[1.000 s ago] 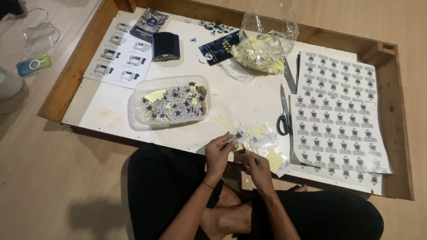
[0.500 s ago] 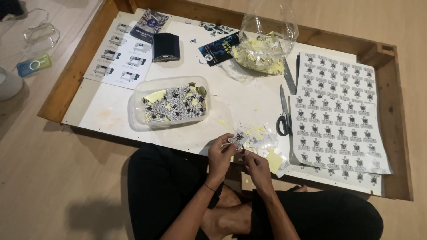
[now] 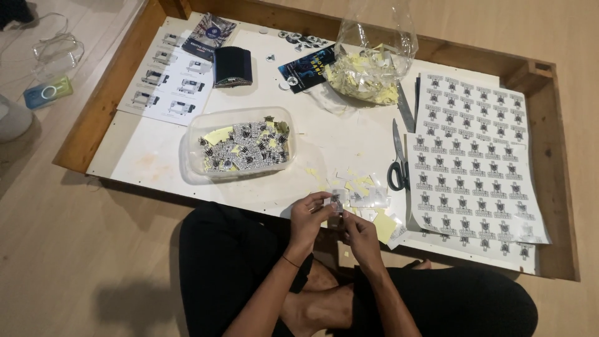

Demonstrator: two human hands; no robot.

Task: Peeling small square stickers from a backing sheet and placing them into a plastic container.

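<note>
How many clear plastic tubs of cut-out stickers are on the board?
1. The clear plastic tub sits left of centre on the white board, above the left hand, full of small black-and-white stickers. The clear bag at the top holds yellow scraps, not stickers.

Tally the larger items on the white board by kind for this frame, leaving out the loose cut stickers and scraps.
Scissors: 1
Clear plastic tub: 1
Clear plastic bag of scraps: 1
Black case: 1
Top uncut sticker sheets: 2
Total: 6
</note>
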